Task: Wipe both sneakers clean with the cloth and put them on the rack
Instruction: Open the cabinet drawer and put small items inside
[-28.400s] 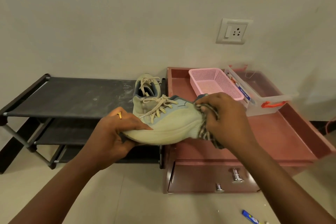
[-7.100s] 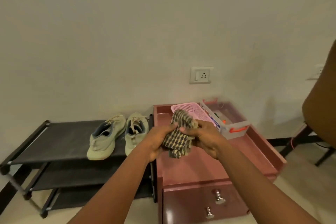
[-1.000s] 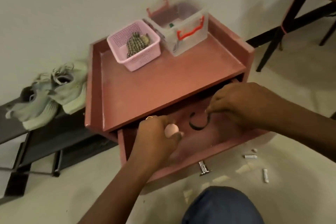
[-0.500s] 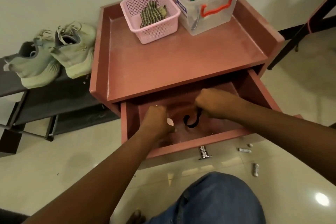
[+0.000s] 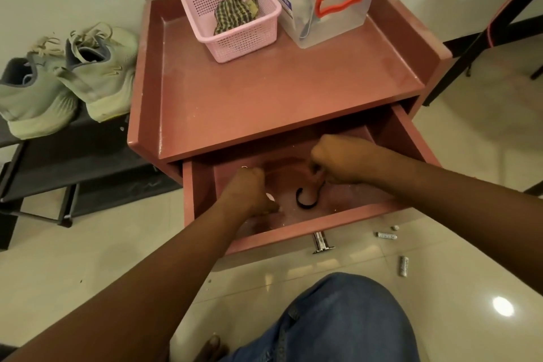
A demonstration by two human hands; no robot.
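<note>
Beside the pink surface (image 5: 279, 91) both sneakers (image 5: 97, 73) sit on the rack (image 5: 82, 156), cloth (image 5: 235, 12) parked in the basket (image 5: 244, 41), job seemingly done; inside the drawer (image 5: 293, 232), left hand (image 5: 246, 194) clutches a pale object (image 5: 270, 196), right hand (image 5: 340, 161) pinches a black cord (image 5: 305, 203).

My sneakers (image 5: 100, 76) are pale green, with grey-blue linings (image 5: 17, 70) and cream laces (image 5: 88, 31). The rack (image 5: 73, 156) is black. The cabinet (image 5: 264, 91) is dusty pink, and the basket (image 5: 244, 41) a lighter pink, patterned with small holes. The cloth (image 5: 232, 13) is checked, dark on yellowish. The box (image 5: 332, 26) is clear with orange handles (image 5: 340, 7). The cord (image 5: 305, 204) I hold is black, and my jeans (image 5: 338, 320) are blue.
</note>
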